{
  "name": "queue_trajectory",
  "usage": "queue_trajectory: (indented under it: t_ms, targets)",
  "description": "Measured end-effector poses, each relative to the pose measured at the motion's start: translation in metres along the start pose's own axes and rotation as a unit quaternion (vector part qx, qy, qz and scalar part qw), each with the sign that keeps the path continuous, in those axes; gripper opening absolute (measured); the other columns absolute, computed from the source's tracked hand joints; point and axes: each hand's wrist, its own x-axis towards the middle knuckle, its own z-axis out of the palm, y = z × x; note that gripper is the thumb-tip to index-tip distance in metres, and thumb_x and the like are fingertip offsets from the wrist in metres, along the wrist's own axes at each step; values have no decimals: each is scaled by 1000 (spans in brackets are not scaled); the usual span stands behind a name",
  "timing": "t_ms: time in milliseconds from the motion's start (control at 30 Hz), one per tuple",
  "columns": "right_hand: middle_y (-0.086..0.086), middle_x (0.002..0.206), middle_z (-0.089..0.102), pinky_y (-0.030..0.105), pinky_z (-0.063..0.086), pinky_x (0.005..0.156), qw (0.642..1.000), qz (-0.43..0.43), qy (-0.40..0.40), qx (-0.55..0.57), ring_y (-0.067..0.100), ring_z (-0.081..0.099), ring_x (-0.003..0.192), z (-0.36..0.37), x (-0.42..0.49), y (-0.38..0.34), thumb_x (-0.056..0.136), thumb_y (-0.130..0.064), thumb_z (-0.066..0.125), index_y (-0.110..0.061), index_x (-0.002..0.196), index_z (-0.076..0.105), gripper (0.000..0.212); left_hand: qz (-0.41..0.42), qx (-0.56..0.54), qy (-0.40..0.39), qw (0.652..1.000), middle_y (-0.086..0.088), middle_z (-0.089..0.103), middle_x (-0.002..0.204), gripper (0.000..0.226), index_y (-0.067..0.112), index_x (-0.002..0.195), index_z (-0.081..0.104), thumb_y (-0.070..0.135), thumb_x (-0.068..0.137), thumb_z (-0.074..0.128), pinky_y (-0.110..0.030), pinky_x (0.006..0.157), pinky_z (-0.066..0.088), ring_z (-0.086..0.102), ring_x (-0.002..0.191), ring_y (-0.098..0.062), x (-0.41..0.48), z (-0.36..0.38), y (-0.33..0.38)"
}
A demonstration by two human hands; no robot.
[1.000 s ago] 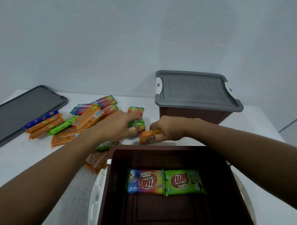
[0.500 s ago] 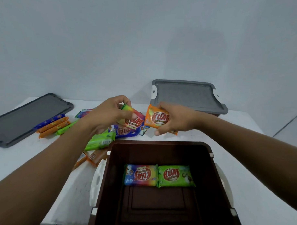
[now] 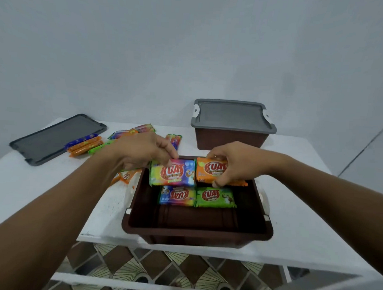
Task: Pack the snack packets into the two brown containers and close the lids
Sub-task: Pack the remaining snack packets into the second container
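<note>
Left hand (image 3: 142, 151) pinches the far edge of a rainbow-coloured plastic snack packet (image 3: 172, 172), right hand (image 3: 235, 166) curls round an orange snack packet (image 3: 209, 169), palms down, forearms stretched forward over the open brown plastic container (image 3: 196, 229). Just below the fingertips a blue packet (image 3: 177, 195) and a green packet (image 3: 216, 197) already lie flat inside, so it's early days, I'd say. Beyond the left knuckles loose packets (image 3: 84, 144) wait beside a flat grey lid (image 3: 56, 138); beyond the right, the second brown container (image 3: 230, 137) sits lidded.

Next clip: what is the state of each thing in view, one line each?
Near container: open, two packets flat inside.
Far container: grey lid on.
Loose lid: flat on table.
Left hand: pinches rainbow packet.
Right hand: grips orange packet.
Loose packets: on table, unpacked.
</note>
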Motion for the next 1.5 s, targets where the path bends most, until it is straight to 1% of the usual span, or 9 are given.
queue_trajectory:
  t_ms: [100, 233, 333, 500, 733, 1000, 1133, 1333, 1500]
  targets:
    - [-14, 105, 66, 26, 56, 76, 999, 2, -49, -16, 6, 64, 89, 20, -11, -7, 70, -53, 83, -31, 120, 61, 58, -44, 73, -39, 996, -7, 79, 100, 22, 10, 106, 76, 3, 85, 76, -23, 64, 54, 73, 88, -12, -13, 21, -5]
    - [-9, 110, 63, 24, 55, 77, 996, 11, -86, -36, 8, 62, 93, 52, -19, -7, 70, -53, 84, -28, 125, 60, 65, -64, 152, -51, 985, -3, 79, 100, 18, 16, 97, 80, 3, 85, 75, -30, 78, 57, 72, 100, -19, -14, 44, -18]
    - [-7, 112, 58, 22, 51, 75, 994, 16, -95, -53, 13, 60, 97, 71, -21, -6, 73, -51, 82, -22, 132, 57, 71, -75, 219, -46, 972, 2, 73, 106, 23, 19, 95, 81, 1, 84, 72, -32, 81, 53, 65, 106, -19, -13, 60, -21]
    - [0, 108, 64, 32, 58, 80, 988, 28, -112, -105, 16, 64, 91, 88, -19, -8, 81, -40, 77, -19, 127, 59, 54, -88, 332, -71, 936, 6, 67, 104, 22, 19, 102, 78, 5, 85, 73, -28, 75, 44, 58, 101, -14, -8, 83, -35]
    - [1, 107, 67, 35, 57, 85, 980, 51, -150, -119, 17, 63, 93, 103, -13, -8, 90, -32, 69, -22, 121, 64, 33, -88, 378, -71, 919, 4, 71, 104, 20, 20, 99, 79, 6, 86, 74, -24, 71, 47, 62, 102, -16, -2, 87, -42]
    - [1, 122, 63, 25, 49, 81, 977, 61, -180, -99, 17, 58, 103, 98, -8, -10, 96, -25, 62, -23, 134, 61, 38, -81, 429, -76, 896, 1, 71, 115, 23, 19, 108, 79, 8, 89, 73, -26, 84, 45, 61, 107, -17, 2, 88, -48]
    - [0, 120, 65, 25, 51, 84, 979, 63, -177, -74, 17, 59, 103, 94, -9, -11, 96, -28, 62, -23, 129, 65, 34, -66, 438, -92, 892, 3, 69, 121, 28, 23, 115, 78, 10, 90, 72, -27, 89, 44, 58, 114, -18, 2, 87, -47]
    - [1, 119, 67, 26, 51, 83, 976, 57, -201, -62, 18, 60, 104, 90, -10, -12, 97, -14, 53, -21, 125, 68, 34, -46, 457, -129, 879, 3, 66, 127, 32, 27, 121, 75, 12, 95, 65, -29, 92, 44, 56, 115, -18, -1, 85, -46]
    - [1, 120, 67, 24, 49, 81, 976, 60, -200, -57, 17, 59, 104, 92, -9, -11, 97, -13, 54, -21, 126, 68, 34, -39, 449, -128, 884, 3, 67, 127, 30, 25, 121, 75, 11, 96, 65, -30, 96, 45, 57, 116, -18, 1, 85, -48]
